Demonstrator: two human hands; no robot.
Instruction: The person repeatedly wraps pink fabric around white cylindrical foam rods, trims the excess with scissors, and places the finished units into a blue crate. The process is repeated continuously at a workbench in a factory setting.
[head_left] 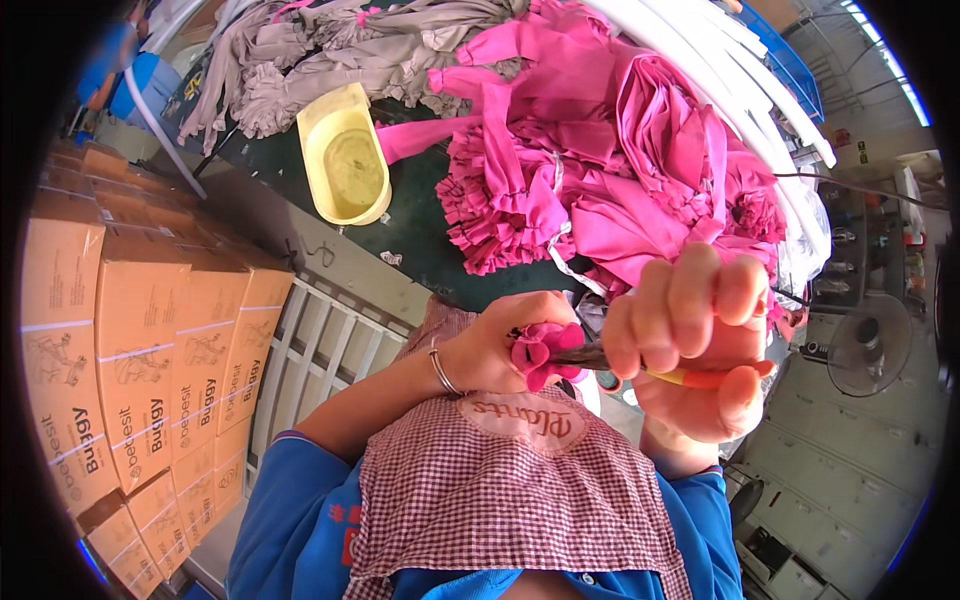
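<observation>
Closest in, a checked pink-and-white apron (510, 480) over blue sleeves fills the lower part of the view; just above it the left hand (497, 345), a thin bangle (441, 368) on its wrist, is clenched round a small bunched piece of pink fabric (541, 350), pinching it at the fingertips; the right hand (695, 345) is closed round a slim tool with an orange handle (690, 377), whose dark metal end (580, 356) meets the pinched fabric, though whether it is a snipper or a pick I cannot tell from this angle; so the piece in hand sits between the two hands, raised off the table and close to the body. Beyond the hands lies a dark green table (425, 235); on it a big heap of bright pink gathered garments (610, 170) spreads toward the right, and farther back a pile of beige-grey garments (340, 50) of like cut; a yellow plastic tub (347, 155) rests at the table's near left edge. To the left, stacked tan cartons (130, 330) stand beside a white slatted frame (320, 350); at far right a floor fan (865, 345) stands. As a judgement, the work looks well short of its end: one small piece is being worked, both heaps are large, and nothing shows a sorted finished stack apart from them.
</observation>
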